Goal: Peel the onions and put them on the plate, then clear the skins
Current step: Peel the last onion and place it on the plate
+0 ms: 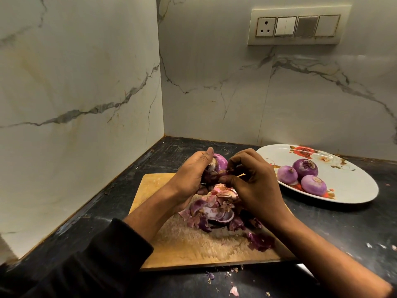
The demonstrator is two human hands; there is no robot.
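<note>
At the lower left of the frame a dark sleeve (90,261) is covering the left forearm, which is reaching up toward the centre. Under the arms, a wooden cutting board (167,246) is lying on the black countertop (343,229), and a heap of purple and papery onion skins (217,211) is sitting on the middle of the board, with one loose scrap (261,241) lying just right of the heap. A few smaller bits are lying on the counter below the board's near edge.

Just above the heap, at the centre of the frame, the left hand (191,175) is gripping a partly peeled onion (219,162), its fingers curled under it and the thumb pointing up beside it. Touching it from the right, the right hand (255,181) is pinching a strip of skin (223,173) between thumb and curled fingers, the strip running across to the onion.

At the right of the frame a white oval plate (361,186) with red flower prints is resting on the counter, close to the board's far right corner. It is holding three peeled purple onions (305,168) clustered in its near left part, touching one another.

In the upper right, a switch panel (298,25) is sitting on the marble wall (86,82).
</note>
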